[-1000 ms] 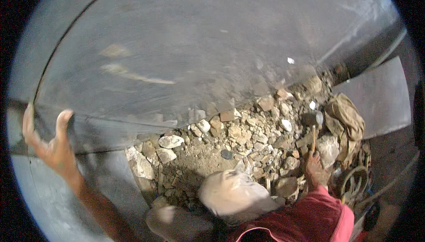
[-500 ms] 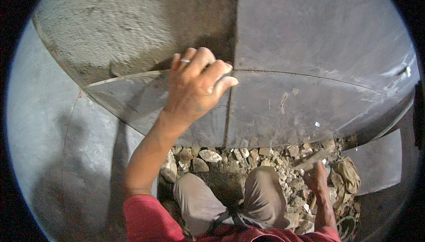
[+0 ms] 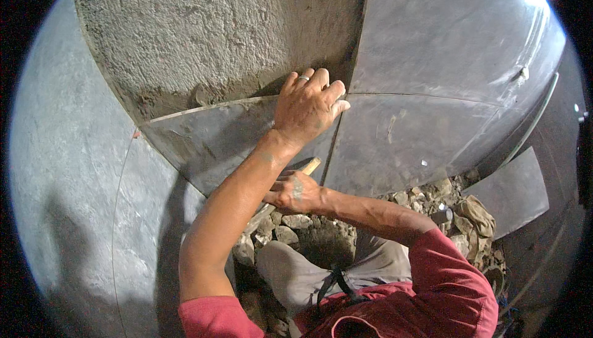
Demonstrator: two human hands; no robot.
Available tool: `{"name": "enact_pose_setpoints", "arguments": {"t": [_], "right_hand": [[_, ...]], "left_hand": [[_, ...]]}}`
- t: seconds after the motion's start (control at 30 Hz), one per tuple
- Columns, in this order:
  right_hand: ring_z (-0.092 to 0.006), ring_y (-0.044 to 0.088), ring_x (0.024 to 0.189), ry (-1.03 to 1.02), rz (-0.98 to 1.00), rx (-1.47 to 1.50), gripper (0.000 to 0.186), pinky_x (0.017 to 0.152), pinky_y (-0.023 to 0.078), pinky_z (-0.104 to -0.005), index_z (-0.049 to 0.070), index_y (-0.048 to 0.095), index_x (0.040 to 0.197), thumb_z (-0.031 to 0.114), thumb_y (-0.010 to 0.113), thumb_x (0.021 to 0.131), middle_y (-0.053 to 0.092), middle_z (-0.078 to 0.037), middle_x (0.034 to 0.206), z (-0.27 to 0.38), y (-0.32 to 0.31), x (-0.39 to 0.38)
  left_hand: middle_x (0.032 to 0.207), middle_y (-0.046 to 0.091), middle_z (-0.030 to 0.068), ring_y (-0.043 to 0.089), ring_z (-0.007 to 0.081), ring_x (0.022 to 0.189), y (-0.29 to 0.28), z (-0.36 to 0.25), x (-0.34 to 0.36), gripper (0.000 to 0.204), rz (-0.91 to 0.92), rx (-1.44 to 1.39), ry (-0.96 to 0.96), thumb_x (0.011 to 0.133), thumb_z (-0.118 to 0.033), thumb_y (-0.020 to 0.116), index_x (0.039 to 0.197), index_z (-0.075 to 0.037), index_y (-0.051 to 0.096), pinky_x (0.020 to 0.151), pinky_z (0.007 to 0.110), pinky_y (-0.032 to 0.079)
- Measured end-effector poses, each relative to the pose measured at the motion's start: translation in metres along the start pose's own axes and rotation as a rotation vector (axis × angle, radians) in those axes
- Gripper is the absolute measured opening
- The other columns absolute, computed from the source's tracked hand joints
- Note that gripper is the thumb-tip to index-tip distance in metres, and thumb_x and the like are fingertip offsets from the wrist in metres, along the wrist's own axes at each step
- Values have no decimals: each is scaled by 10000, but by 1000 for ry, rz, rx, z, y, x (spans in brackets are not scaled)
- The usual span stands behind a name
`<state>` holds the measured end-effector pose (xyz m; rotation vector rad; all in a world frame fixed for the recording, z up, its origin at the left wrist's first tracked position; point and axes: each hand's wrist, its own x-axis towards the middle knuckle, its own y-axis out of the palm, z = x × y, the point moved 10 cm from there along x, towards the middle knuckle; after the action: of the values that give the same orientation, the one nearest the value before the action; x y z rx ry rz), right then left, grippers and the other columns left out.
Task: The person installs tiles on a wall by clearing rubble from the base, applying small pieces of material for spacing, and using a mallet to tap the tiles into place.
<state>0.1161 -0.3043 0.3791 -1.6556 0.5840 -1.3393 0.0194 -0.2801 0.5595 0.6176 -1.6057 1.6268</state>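
My left hand point(image 3: 307, 106), a ring on one finger, is closed over the top edge of a large grey tile point(image 3: 216, 129) at its right corner. The fingers curl above the edge and the thumb lies by the seam with the neighbouring grey tile point(image 3: 407, 131). Below it, my right hand point(image 3: 295, 193) is wrapped round a wooden-handled tool point(image 3: 311, 166). The pale butt end of the handle points up at the tile face; whether it touches I cannot tell. My hand and left forearm partly cover the tool's greyish other end, low on the left.
Rough mortar point(image 3: 185, 35) covers the wall above the held tile. Grey tiling point(image 3: 74, 171) runs along the left side. Broken stones point(image 3: 296, 221) lie at the wall's foot around my knees. To the right are a crumpled cloth point(image 3: 474, 217) and a loose grey tile point(image 3: 516, 193).
My right hand has moved left with the tool, from over the rubble to in front of the tile below my left hand. My left hand keeps its hold while the view shifts.
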Motion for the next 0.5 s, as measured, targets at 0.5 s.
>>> {"name": "enact_pose_setpoints", "arguments": {"t": [0.5], "right_hand": [[-273, 643, 685, 277, 148, -70, 265, 527, 505, -421, 177, 534, 1077, 247, 502, 824, 634, -81, 794, -35, 19, -23]], "left_hand": [[734, 495, 27, 527, 199, 742, -6, -10, 7, 270, -80, -19, 40, 682, -288, 741, 751, -113, 546, 659, 363, 402]]}}
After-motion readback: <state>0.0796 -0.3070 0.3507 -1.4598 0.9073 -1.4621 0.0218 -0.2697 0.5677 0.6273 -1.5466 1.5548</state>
